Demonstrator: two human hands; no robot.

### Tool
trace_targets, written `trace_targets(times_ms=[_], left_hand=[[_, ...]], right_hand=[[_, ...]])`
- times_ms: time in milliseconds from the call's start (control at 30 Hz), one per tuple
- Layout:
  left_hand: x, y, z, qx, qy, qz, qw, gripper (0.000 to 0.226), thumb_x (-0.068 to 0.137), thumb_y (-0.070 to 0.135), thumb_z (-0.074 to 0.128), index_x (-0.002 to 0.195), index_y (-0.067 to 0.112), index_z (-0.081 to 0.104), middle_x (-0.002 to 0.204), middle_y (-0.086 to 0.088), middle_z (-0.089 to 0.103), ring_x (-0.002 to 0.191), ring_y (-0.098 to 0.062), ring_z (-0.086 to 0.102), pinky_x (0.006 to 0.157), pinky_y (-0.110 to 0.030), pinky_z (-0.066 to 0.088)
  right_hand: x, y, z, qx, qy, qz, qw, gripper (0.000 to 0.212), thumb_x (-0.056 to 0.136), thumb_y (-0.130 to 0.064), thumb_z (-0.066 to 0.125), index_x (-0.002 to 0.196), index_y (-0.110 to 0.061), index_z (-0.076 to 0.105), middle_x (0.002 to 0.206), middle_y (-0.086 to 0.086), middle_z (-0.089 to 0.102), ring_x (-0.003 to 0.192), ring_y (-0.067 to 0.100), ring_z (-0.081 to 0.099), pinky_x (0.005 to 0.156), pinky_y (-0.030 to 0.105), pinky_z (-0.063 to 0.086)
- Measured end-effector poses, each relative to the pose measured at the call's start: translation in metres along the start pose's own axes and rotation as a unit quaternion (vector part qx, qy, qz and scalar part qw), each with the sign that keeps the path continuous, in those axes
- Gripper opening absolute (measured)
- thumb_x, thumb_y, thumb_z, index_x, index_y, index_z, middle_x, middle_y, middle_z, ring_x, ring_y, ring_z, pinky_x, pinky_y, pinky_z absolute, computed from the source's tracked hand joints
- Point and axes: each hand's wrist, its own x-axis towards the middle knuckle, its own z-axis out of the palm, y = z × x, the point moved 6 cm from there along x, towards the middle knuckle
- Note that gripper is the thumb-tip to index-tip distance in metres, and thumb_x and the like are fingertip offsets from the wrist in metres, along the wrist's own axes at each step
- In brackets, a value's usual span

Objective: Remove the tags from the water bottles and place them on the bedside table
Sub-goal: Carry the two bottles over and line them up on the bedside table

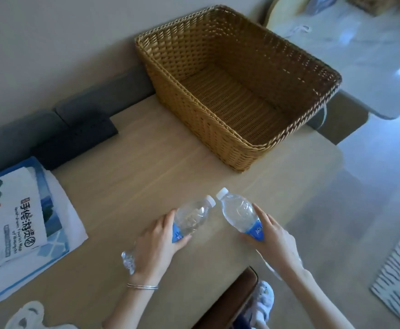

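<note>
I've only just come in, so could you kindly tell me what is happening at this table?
A person is holding two clear water bottles over a wooden table, one in each hand. The left hand grips the left bottle and the right hand grips the right bottle, each around its blue label. Both labels are still on. A wicker basket stands behind with nothing visible inside, and a tourist map lies at the left.

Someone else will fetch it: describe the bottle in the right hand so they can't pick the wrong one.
On the wooden table, in front of the wicker basket, two clear bottles meet cap to cap. Take the right-hand bottle: its blue label reads "AQU".
</note>
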Motion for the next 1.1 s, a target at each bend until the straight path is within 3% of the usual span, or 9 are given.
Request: trace_targets(times_ms=[133,300,400,567,733,900,1100], left_hand=[[0.003,0.05,0.019,-0.065,-0.054,0.016,0.996,0.075,0.045,0.045,0.09,0.109,0.015,0.063,0.078,-0.002,0.069,0.06,-0.025,0.066,0.044,-0.028,0.048],[0.008,0.151,0.033,-0.112,-0.109,0.031,0.987,0.074,0.069,0.051,0.076,0.133,0.028,0.05,0.115,0.003,0.066,0.099,-0.025,0.063,0.07,-0.033,0.046],[0.008,0.228,0.038,-0.158,-0.104,0.095,0.977,0.069,0.068,0.054,0.076,0.128,0.028,0.053,0.112,0.005,0.067,0.095,-0.024,0.064,0.066,-0.032,0.047],[-0.004,0.357,0.057,-0.194,-0.126,0.19,0.954,0.066,0.067,0.058,0.074,0.125,0.035,0.051,0.115,0.017,0.062,0.097,-0.012,0.061,0.069,-0.026,0.048],[-0.027,0.483,0.076,-0.241,-0.159,0.252,0.924,0.068,0.067,0.066,0.066,0.125,0.036,0.05,0.112,0.018,0.062,0.097,-0.005,0.06,0.077,-0.028,0.055],[-0.04,0.584,0.088,-0.239,-0.169,0.296,0.909,0.071,0.066,0.072,0.062,0.124,0.034,0.05,0.11,0.016,0.063,0.094,-0.01,0.062,0.076,-0.032,0.055],[-0.037,0.673,0.111,-0.228,-0.213,0.329,0.891,0.082,0.058,0.079,0.053,0.125,0.031,0.05,0.109,0.012,0.064,0.095,-0.012,0.062,0.078,-0.034,0.054]], right_hand=[[-0.044,0.055,-0.024,0.104,0.06,0.094,0.988,0.069,0.078,-0.05,0.065,0.138,-0.041,0.031,0.128,-0.02,0.051,0.105,0.01,0.056,0.072,0.023,0.037],[-0.091,0.136,-0.067,0.198,0.112,0.159,0.961,0.066,0.075,-0.039,0.071,0.13,-0.041,0.034,0.123,-0.019,0.053,0.098,0.009,0.056,0.077,0.029,0.044],[-0.12,0.187,-0.096,0.202,0.134,0.194,0.95,0.067,0.075,-0.041,0.071,0.13,-0.04,0.033,0.123,-0.019,0.051,0.098,0.011,0.058,0.083,0.033,0.047],[-0.167,0.284,-0.137,0.247,0.201,0.226,0.92,0.07,0.075,-0.039,0.073,0.133,-0.036,0.034,0.126,-0.017,0.05,0.1,0.004,0.054,0.081,0.023,0.042],[-0.204,0.378,-0.18,0.251,0.282,0.256,0.89,0.078,0.074,-0.038,0.074,0.139,-0.024,0.034,0.122,-0.006,0.05,0.1,0.004,0.049,0.08,0.022,0.039],[-0.239,0.452,-0.215,0.281,0.342,0.287,0.85,0.08,0.074,-0.037,0.074,0.141,-0.019,0.035,0.124,-0.008,0.049,0.107,0.003,0.046,0.088,0.02,0.036],[-0.252,0.519,-0.231,0.274,0.359,0.32,0.833,0.078,0.072,-0.038,0.076,0.138,-0.02,0.038,0.118,-0.008,0.051,0.105,0.006,0.048,0.086,0.02,0.037]])
